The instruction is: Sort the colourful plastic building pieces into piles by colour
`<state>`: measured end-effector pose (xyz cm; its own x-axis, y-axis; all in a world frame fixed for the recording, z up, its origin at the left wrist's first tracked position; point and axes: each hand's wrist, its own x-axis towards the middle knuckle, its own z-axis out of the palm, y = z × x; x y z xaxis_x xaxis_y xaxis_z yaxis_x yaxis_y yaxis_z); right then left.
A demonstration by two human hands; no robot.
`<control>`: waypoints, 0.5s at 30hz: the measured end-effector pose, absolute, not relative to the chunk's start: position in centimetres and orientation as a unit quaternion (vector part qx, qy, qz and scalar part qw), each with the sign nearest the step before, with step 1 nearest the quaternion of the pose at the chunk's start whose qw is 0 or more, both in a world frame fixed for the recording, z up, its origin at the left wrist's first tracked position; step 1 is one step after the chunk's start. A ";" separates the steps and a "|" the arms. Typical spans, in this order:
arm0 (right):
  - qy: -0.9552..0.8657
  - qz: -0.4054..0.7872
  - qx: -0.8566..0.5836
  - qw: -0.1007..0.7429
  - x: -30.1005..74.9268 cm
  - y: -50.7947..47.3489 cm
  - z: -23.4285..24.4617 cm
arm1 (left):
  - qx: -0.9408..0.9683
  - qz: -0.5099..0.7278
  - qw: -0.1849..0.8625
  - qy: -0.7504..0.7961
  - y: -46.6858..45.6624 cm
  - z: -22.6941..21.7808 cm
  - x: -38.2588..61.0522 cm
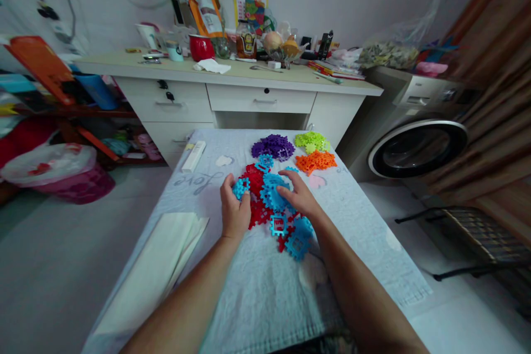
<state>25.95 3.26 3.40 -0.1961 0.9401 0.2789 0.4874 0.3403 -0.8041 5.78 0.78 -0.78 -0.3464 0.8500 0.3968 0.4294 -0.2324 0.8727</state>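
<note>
Head view: the left hand has its fingers curled shut around 1 blue piece, lifted just clear of the mixed heap at the centre of the cloth-covered desk. The right hand lies flat with fingers apart on the blue pieces, gripping nothing; it seems to pin the loose pile so it does not slide. Red pieces show between and beneath the 2 hands, interlocked with blue ones, which probably makes any single piece harder to pull free.

Beyond the heap, single-colour piles sit apart: a purple pile at 12 o'clock, a green pile at 1 o'clock and an orange pile just in front of the green. They are kept clear of the hands. A white tube lies at 10 o'clock and folded white sheets at 8 o'clock. Past the cloth stand a cluttered drawer desk and, at 2 o'clock, a washing machine.
</note>
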 end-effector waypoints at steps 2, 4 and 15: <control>-0.744 0.271 -0.488 0.367 25.9 3.1 2.7 | 0.540 0.570 0.166 0.597 0.9 -0.7 5.6; -0.751 0.286 -0.472 0.363 25.6 2.9 2.5 | 0.584 0.548 0.134 0.584 0.7 -0.3 5.7; -0.619 0.159 -0.618 0.458 33.3 10.6 5.3 | 0.741 0.324 0.026 0.588 -0.5 0.9 6.9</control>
<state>33.29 10.63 5.25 0.1838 0.9110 0.3693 0.6193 0.1844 -0.7632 6.89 -0.46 0.92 0.0984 0.8880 0.4492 0.8544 -0.3068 0.4193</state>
